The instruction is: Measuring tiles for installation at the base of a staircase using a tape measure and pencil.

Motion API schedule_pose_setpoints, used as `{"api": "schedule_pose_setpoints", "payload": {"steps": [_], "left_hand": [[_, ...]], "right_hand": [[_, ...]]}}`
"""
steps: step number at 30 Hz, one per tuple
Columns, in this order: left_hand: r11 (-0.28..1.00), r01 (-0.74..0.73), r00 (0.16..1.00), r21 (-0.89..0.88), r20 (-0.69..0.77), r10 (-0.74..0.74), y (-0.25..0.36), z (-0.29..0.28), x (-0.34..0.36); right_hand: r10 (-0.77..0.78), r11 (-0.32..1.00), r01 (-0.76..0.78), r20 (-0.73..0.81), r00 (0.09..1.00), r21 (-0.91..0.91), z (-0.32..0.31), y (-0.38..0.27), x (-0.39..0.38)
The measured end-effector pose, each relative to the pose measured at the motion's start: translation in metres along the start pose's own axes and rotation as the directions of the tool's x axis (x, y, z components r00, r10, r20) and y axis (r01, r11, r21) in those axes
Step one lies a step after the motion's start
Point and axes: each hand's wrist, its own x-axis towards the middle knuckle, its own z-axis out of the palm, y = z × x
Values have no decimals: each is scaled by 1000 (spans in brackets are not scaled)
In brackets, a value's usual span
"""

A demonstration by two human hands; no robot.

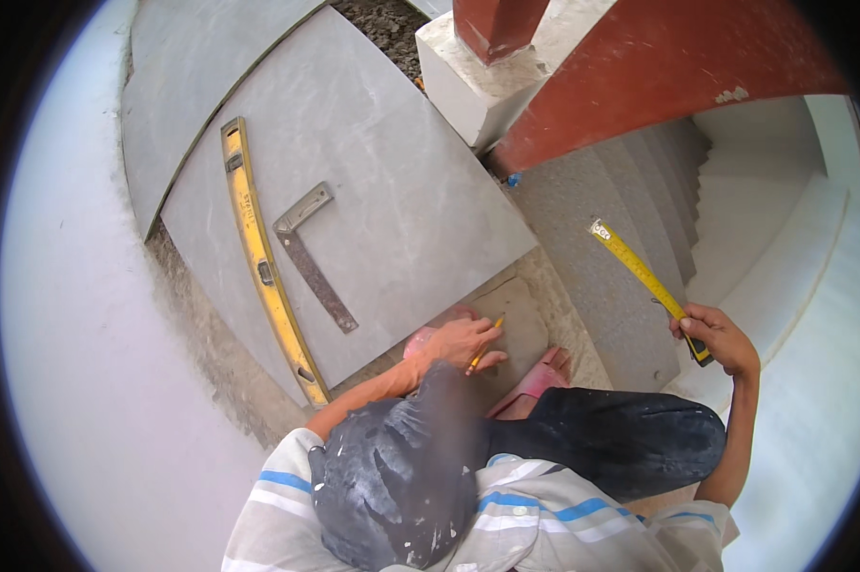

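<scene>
The tape [642, 273] and tile [406, 162] look smooth, the square's blade [317, 282] rusty metal.

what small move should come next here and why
Probably bring the tape measure across to the grey slab: the right hand holds it extended but away from the slab, while the left hand holds a pencil near the slab's lower edge.

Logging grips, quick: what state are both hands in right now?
Left hand: holding a yellow pencil between its fingers.
Right hand: closed on a tape measure, blade out.
</scene>
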Motion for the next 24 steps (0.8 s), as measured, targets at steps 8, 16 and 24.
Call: {"api": "schedule_pose_setpoints", "payload": {"steps": [8,16,24], "left_hand": [[1000,22,999,16,36,-23,-9,15,2],[986,-106,989,126,-89,117,1,-25,3],[963,269,742,20,-642,-194,-19,-53,6]], "right_hand": [[18,999,-18,-3,1000,32,-1,7,0],[6,999,-5,-21,1000,48,-5,15,0],[-33,999,33,11,999,11,-3,5,13]]}}
